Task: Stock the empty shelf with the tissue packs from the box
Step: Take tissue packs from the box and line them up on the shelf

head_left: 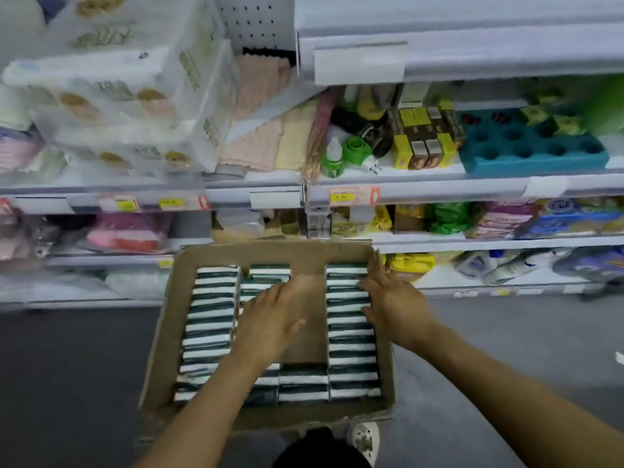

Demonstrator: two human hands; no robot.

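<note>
An open cardboard box (pixel 175 319) stands on the floor in front of the shelves. Green-and-white tissue packs (pixel 211 309) fill it in three columns, standing on edge. The middle column has a gap that shows the bare box bottom. My left hand (pixel 270 319) hovers over that gap, fingers stretched toward the middle-column packs (pixel 266 273) and thumb apart. My right hand (pixel 395 302) lies at the far right corner, its spread fingertips touching the right-column packs (pixel 347 336). Neither hand has a pack lifted.
Store shelves (pixel 439 184) rise behind the box, filled with tissue bundles (pixel 111 96), cloths, bottles, small boxes and a teal tray (pixel 533 146). A white top shelf (pixel 472 52) juts out at upper right. A shoe (pixel 364 440) stands just behind the box on the grey floor.
</note>
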